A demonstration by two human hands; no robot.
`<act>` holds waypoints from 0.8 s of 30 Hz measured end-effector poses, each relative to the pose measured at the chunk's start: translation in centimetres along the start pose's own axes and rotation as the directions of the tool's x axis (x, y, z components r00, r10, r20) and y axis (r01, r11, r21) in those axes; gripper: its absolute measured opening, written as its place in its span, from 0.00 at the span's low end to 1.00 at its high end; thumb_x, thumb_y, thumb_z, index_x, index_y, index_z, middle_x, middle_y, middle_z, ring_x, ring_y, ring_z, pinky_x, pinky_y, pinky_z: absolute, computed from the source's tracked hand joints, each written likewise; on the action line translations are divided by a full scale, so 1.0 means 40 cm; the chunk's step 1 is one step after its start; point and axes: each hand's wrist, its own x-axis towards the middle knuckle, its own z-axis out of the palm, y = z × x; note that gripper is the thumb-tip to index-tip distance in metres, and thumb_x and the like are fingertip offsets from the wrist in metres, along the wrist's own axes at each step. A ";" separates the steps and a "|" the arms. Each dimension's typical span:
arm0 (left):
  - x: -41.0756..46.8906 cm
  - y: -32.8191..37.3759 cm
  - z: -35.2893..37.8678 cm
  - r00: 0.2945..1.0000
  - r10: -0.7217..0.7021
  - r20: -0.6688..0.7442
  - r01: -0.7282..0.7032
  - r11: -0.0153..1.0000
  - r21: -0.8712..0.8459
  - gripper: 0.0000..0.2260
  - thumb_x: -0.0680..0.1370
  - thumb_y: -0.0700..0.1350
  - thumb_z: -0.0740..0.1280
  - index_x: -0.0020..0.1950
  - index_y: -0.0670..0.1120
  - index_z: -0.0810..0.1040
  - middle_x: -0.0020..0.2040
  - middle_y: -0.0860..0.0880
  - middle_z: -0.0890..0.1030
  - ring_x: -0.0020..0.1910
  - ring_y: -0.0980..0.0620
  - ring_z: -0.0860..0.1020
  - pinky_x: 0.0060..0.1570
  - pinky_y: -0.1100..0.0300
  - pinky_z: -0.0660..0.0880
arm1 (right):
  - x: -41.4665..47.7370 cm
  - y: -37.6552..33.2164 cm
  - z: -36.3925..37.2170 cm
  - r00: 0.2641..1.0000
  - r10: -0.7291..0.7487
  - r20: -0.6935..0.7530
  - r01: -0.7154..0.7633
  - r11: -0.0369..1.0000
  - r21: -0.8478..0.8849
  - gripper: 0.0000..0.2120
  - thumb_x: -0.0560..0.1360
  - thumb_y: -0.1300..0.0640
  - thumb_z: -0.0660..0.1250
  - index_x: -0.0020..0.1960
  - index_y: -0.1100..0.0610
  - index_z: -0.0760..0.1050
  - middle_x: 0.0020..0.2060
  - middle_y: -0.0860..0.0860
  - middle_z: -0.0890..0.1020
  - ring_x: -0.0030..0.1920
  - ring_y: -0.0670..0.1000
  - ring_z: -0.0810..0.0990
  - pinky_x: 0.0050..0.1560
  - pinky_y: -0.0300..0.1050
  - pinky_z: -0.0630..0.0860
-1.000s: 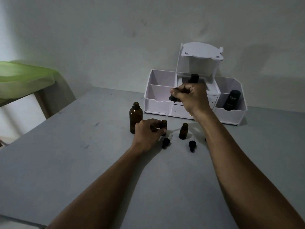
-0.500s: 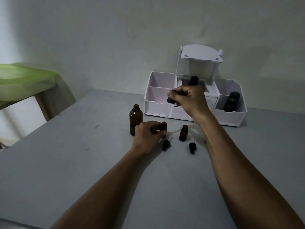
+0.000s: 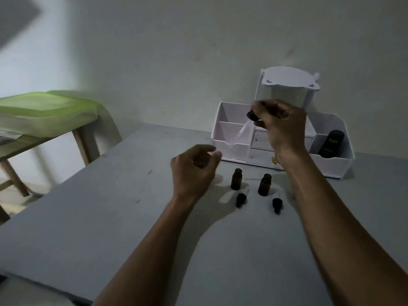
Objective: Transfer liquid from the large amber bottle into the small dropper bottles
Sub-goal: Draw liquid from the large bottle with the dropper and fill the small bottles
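Small amber glass dropper bottles (image 3: pixel 236 179), 2 in all, are seen upright and uncapped on the grey table (image 3: pixel 110 217). The first is just right of the left hand (image 3: pixel 194 166), and the second small bottle (image 3: pixel 264 184) is near it, further right. The large amber bottle is not seen; whether it is hidden behind the left hand cannot be told.

A dropper with a black rubber bulb (image 3: pixel 252 115) and a clear glass pipette is pinched in the right hand (image 3: pixel 280 127). It is held high above the bottles and tilted, tip down and to the left. The left hand is held off the table with fingers loosely curled, and nothing is seen in it.

Drops could be lost onto the table, since the pipette is tilted and well apart from either narrow mouth. Neither small bottle is steadied, so one could be tipped by a misjudged tip. The 2 loose black dropper caps (image 3: pixel 240 198) lying in front could be swept away by a forearm.

Fill levels cannot be read through the dark glass, and liquid in the blurred pipette cannot be judged. A black bottle (image 3: pixel 331 144) is held in the right compartment of the white plastic organiser (image 3: pixel 340 166). A green-lidded plastic box (image 3: pixel 44 111) is seen at left, its contents unclear.
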 end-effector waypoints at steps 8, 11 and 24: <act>0.055 -0.140 -0.078 0.876 -0.354 0.326 0.408 0.906 -0.110 0.26 0.66 0.48 0.77 0.64 0.51 0.79 0.56 0.51 0.83 0.55 0.53 0.82 0.56 0.55 0.79 | -0.015 -0.027 0.098 0.999 -0.015 0.046 0.010 0.994 0.109 0.04 0.74 0.60 0.74 0.44 0.52 0.83 0.37 0.44 0.86 0.40 0.46 0.87 0.44 0.40 0.83; 0.053 -0.152 -0.075 0.801 -0.392 0.453 0.505 0.849 -0.158 0.23 0.68 0.37 0.76 0.61 0.49 0.81 0.55 0.49 0.85 0.53 0.53 0.83 0.57 0.52 0.78 | -0.016 -0.006 0.118 0.997 0.010 0.079 -0.019 0.993 0.120 0.03 0.74 0.60 0.73 0.48 0.57 0.83 0.40 0.48 0.86 0.41 0.46 0.87 0.44 0.38 0.82; 0.057 -0.162 -0.077 0.805 -0.377 0.458 0.477 0.870 -0.123 0.23 0.71 0.32 0.74 0.64 0.44 0.79 0.55 0.48 0.84 0.52 0.55 0.82 0.50 0.64 0.77 | -0.022 0.035 0.166 0.959 -0.063 0.276 0.086 0.994 -0.070 0.06 0.76 0.57 0.72 0.51 0.56 0.83 0.42 0.48 0.86 0.43 0.45 0.86 0.46 0.41 0.83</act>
